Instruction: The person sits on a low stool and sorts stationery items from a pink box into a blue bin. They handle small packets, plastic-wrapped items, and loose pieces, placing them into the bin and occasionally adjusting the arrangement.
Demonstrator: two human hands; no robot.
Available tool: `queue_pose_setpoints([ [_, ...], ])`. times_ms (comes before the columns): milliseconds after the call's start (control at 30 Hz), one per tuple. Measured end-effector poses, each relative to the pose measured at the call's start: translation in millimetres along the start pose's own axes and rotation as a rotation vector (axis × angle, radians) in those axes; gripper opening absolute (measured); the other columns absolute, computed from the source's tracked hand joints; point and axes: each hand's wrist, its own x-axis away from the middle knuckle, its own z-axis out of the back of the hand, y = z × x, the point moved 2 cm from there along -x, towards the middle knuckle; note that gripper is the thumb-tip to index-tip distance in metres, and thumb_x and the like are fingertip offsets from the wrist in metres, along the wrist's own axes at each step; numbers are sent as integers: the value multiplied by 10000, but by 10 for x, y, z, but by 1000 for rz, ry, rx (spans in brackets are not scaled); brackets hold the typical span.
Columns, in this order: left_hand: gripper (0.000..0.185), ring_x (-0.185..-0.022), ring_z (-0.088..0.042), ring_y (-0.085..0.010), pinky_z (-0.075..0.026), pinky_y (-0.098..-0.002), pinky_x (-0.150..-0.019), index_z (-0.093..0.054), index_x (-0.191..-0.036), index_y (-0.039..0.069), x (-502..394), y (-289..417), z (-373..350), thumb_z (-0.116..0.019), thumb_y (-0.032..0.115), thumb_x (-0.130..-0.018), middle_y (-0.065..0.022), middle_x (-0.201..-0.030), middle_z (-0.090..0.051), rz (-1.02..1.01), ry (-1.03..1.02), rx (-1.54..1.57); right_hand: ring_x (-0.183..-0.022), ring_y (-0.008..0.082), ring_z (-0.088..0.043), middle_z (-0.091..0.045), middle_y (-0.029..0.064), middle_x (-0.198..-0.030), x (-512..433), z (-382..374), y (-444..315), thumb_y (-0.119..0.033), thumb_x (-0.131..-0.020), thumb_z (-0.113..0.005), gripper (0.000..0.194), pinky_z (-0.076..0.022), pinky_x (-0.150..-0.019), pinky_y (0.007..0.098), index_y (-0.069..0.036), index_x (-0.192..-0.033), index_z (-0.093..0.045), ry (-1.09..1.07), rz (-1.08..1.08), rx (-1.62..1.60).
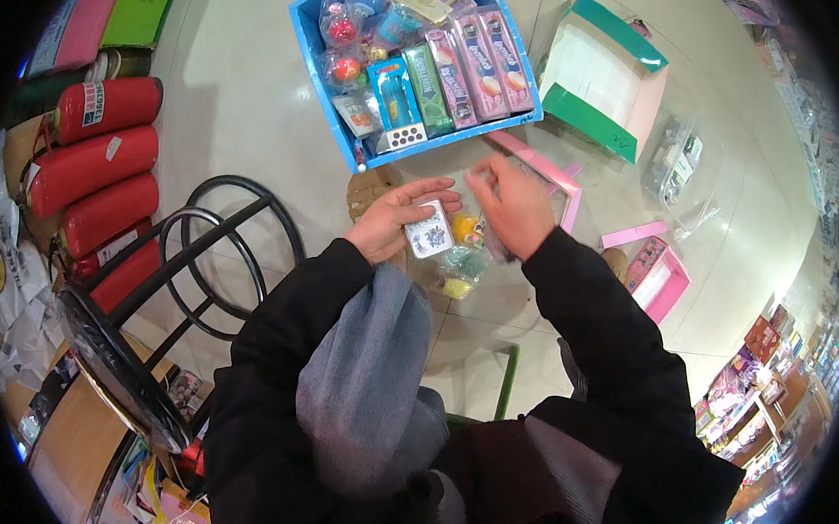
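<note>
My left hand [398, 219] holds a small flat white case with a blue floral pattern [430, 230], the thumb on its top edge. My right hand [512, 203] is raised just to the right, slightly blurred; whether it holds anything cannot be made out. Between and below the hands, small bagged items lie low near the floor, among them a yellow-orange one [466, 228] and a pale yellow one [457, 288]. Beyond my hands stands a blue cardboard box [442, 139] packed with pink boxes [480, 70], a green box [427, 87], a blue package [395, 98] and round red-topped toys [346, 70].
A green and white open box [591, 123], a clear plastic container [675, 163] and a pink box [663, 286] are at right. Red fire extinguishers [96, 167] and a black metal stool [228, 225] are at left. Stocked shelves line the right edge.
</note>
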Motion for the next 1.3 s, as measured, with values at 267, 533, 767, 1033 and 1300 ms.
queue_pose_setpoints([
  [267, 424, -1157, -499, -191, -419, -353, -969, -405, -1311, 45, 22, 113, -148, -369, 314, -986, -106, -1251, -515, -204, 199, -3, -642, 247, -618, -646, 143, -770, 235, -417, -34, -348, -867, -577, 350, -464, -603, 364, -11, -965, -581, -102, -18, -744],
  [533, 274, -950, -585, -126, -490, -304, -772, -511, -1185, 92, 163, -95, 98, -418, 243, -976, -29, -1107, -587, 135, 336, -266, -699, 361, -613, -639, 175, -761, -523, -443, -729, -255, -820, -574, 367, -474, -608, 461, -41, -1118, -571, 124, 117, 10],
  [767, 382, -764, -540, -85, -459, -229, -698, -464, -1257, 68, 39, -128, 199, -548, 105, -886, -12, -977, -574, 206, 219, -255, -675, 342, -614, -628, 129, -694, 209, -105, 17, -273, -807, -559, 208, -474, -614, 464, -74, -864, -585, -86, 222, 96],
  [1033, 545, -884, -543, -127, -466, -240, -742, -414, -1324, 78, -96, -393, 503, -563, -17, -808, -90, -1183, -493, 431, 118, -594, -874, 363, -591, -606, 192, -908, 831, 979, 2029, -105, -770, -487, 202, -460, -765, 451, -61, -946, -576, 329, -250, 53],
  [1300, 393, -847, -573, -124, -518, -253, -700, -455, -1274, 54, -172, -438, 588, -534, 74, -890, -73, -1081, -566, 480, 269, -553, -1028, 326, -575, -607, 190, -1078, 470, 2212, 3671, -326, -708, -690, 505, -454, -883, 372, 5, -1069, -569, 604, -760, 103],
])
